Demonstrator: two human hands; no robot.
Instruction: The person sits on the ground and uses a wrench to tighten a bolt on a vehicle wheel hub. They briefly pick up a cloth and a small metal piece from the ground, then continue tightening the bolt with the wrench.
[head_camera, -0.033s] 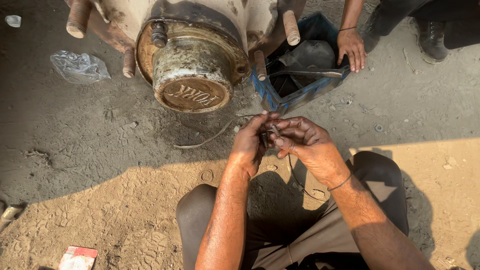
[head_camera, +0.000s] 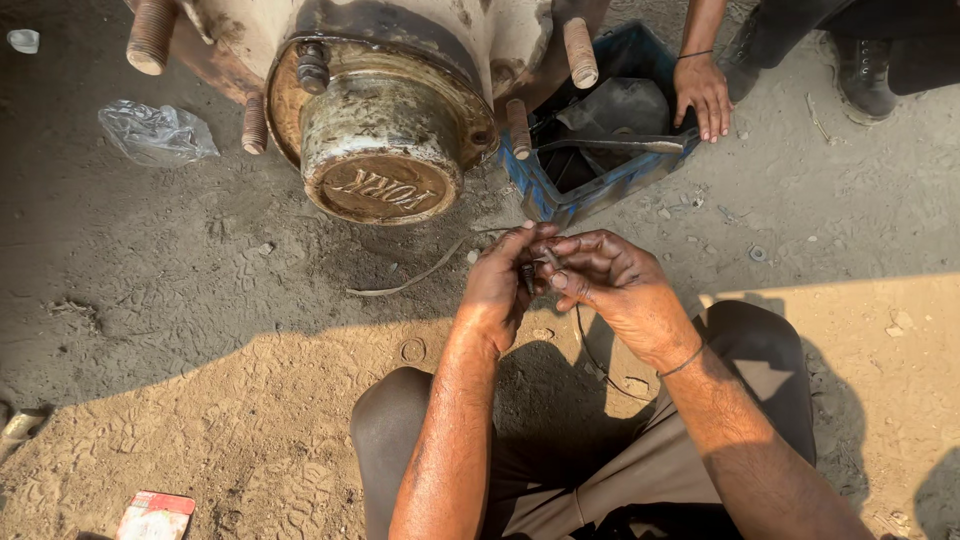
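Dirt ground (head_camera: 250, 300) lay under the whole scene, half in shade, and the person sat low on it with knees spread. Both hands met in front of the body, just below a big rusty wheel hub (head_camera: 385, 150) with threaded studs (head_camera: 578, 50) sticking out around it.

The left hand (head_camera: 497, 290) was curled nearly closed, thumb and fingertips pinching a small dark metal piece (head_camera: 527, 274) (a short bolt or pin, too small to tell which). The right hand (head_camera: 612, 285) was curled as well, its fingers (head_camera: 570, 245) bent in against the same piece from the other side, so the piece sat between the two hands, well clear of the ground and near the hub without touching it.

As a judgement, the work in hand was fine finger work on that piece, held at both ends; any further handling would call for a firm pinch and small, careful turns, since loose dirt lay right below.

A thin wire (head_camera: 420, 275) lay on the ground beside the left hand. Farther off, another person's hand (head_camera: 703, 95) rested on the rim of a blue box (head_camera: 610, 185).
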